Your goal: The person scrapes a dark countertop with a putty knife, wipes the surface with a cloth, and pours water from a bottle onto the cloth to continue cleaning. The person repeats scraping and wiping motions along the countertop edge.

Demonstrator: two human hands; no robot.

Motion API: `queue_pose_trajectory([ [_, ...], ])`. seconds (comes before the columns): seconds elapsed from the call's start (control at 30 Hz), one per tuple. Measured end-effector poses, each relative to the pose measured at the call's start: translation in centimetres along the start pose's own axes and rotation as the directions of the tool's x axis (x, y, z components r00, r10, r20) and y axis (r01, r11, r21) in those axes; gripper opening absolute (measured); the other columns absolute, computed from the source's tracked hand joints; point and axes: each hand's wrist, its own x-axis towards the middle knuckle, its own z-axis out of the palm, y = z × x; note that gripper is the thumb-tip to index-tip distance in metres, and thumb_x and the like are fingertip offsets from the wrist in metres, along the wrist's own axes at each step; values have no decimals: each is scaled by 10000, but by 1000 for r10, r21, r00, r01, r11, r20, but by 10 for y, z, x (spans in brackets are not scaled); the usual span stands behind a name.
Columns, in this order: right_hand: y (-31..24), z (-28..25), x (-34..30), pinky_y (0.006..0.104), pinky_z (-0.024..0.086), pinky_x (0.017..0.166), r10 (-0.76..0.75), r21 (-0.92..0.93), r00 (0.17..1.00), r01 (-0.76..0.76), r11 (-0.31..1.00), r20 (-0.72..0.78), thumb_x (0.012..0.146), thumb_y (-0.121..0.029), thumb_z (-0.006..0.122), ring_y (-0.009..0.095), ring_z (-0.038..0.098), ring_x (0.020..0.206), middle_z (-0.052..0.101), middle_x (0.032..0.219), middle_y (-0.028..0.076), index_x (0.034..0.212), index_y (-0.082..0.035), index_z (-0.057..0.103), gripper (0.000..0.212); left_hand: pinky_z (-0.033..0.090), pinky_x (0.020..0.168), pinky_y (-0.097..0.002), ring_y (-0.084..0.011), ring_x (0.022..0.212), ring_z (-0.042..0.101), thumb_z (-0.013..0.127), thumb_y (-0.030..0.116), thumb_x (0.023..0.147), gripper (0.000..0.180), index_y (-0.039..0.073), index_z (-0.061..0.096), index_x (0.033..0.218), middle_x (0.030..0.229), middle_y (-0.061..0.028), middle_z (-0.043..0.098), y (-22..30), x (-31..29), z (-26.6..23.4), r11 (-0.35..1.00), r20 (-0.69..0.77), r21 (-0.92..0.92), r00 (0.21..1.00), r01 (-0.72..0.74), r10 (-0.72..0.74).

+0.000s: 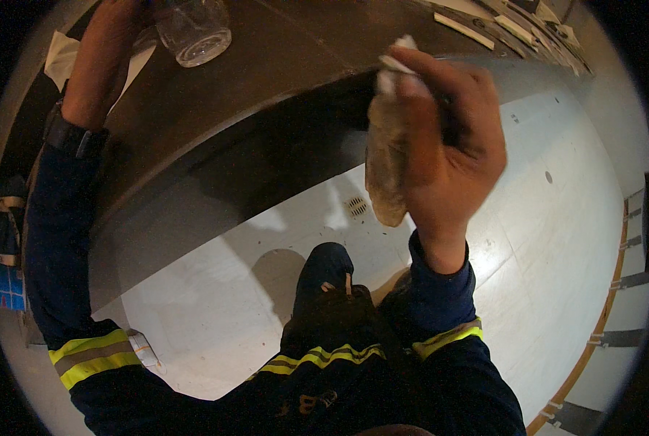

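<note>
My right hand [452, 123] is raised in front of me, thumb and forefinger pinched together on a crumpled, off-white to tan piece that looks like a rag [388, 163]. Its white end sticks up past the fingertips, and the rest hangs down beside the palm. At the upper left, my left hand [125, 16] is cut off by the picture's edge, so its fingers are hidden. Close beside it a clear drinking glass [197, 36] is over the dark tabletop [288, 43]. Whether the left hand touches the glass I cannot tell.
White paper or cloth [61, 62] lies under my left forearm. Long thin strips [477, 33] lie at the table's far right. Below the table's curved edge is a pale floor [528, 218] with a small drain grate [356, 207]. A blue box [9, 287] stands at the left.
</note>
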Motion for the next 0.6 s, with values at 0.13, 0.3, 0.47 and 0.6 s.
queue_pose_trajectory([
  [0.13, 5, 25, 8, 334, 503, 670, -49, 37, 994, 46, 998, 103, 839, -98, 711, 239, 626, 777, 609, 885, 98, 992, -84, 720, 153, 497, 877, -324, -151, 941, 623, 554, 381, 983, 408, 41, 564, 1209, 1047, -55, 640, 0, -3, -1, 1000, -24, 19, 1000, 13, -13],
  [0.3, 6, 21, -1, 315, 505, 663, -105, -37, 987, 110, 993, 120, 809, -114, 756, 211, 632, 810, 614, 916, 89, 1034, -82, 722, 230, 501, 873, -329, -149, 941, 624, 525, 397, 994, 426, 45, 567, 1231, 1047, -46, 639, 5, -5, 12, 993, -74, 111, 997, 33, -25],
  [0.47, 5, 24, -11, 258, 492, 660, -98, -17, 992, 99, 995, 81, 824, -68, 744, 140, 625, 800, 639, 929, 64, 1037, -73, 724, 213, 503, 841, -336, -145, 908, 619, 509, 404, 996, 420, 56, 590, 1217, 1031, -39, 638, -2, -4, 3, 993, -72, 116, 997, 18, -10],
  [0.6, 10, 27, -26, 250, 483, 675, -40, -10, 996, 41, 999, 81, 813, -26, 742, 136, 617, 792, 636, 914, 62, 987, -38, 694, 180, 499, 797, -322, -139, 853, 614, 540, 416, 978, 431, 50, 602, 1196, 985, -37, 641, -4, -5, 5, 997, -30, 73, 999, 25, -22],
])
